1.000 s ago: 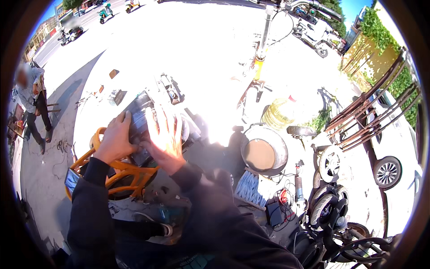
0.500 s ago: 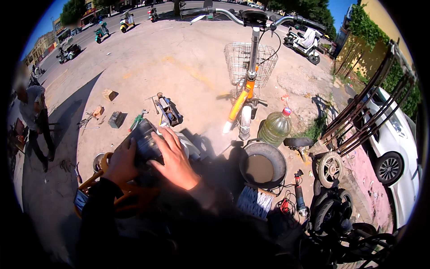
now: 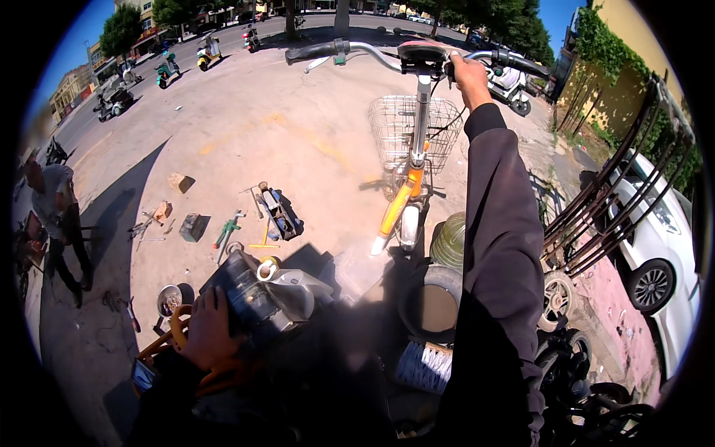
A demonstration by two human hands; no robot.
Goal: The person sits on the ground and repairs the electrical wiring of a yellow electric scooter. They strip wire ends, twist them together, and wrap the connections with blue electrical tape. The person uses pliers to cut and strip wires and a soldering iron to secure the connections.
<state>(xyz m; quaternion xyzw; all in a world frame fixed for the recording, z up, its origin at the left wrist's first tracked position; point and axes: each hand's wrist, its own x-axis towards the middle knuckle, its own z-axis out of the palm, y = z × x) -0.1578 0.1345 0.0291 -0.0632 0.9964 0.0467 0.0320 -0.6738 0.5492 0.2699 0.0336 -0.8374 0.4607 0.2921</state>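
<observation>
My right arm reaches forward, and my right hand [image 3: 471, 77] is closed around the handlebar [image 3: 372, 52] of an orange-framed bike, just right of the dark display [image 3: 423, 54] at its centre. Below run the silver stem [image 3: 423, 104] and the orange frame tube [image 3: 401, 200]. A wire basket [image 3: 387, 123] sits beyond the stem. My left hand [image 3: 208, 329], fingers stretched out, lies against the side of a dark, glossy box-like part [image 3: 249, 294]. On that part rests a pale, bottle-shaped piece [image 3: 292, 289]. Shadow covers what lies below my left wrist.
Right of the bike stand a water jug [image 3: 448, 242], partly behind my sleeve, and a black basin [image 3: 436, 305] of murky water. A brush [image 3: 424, 366] lies nearer. Tools and a blue tool tray [image 3: 279, 212] are ahead-left. A person [image 3: 59, 216] is far left; a white car [image 3: 655, 238] stands right.
My right hand has left the dark box-like part and moved forward and right to the handlebar. My left hand has shifted slightly down. The handlebar appears a little lower in the view.
</observation>
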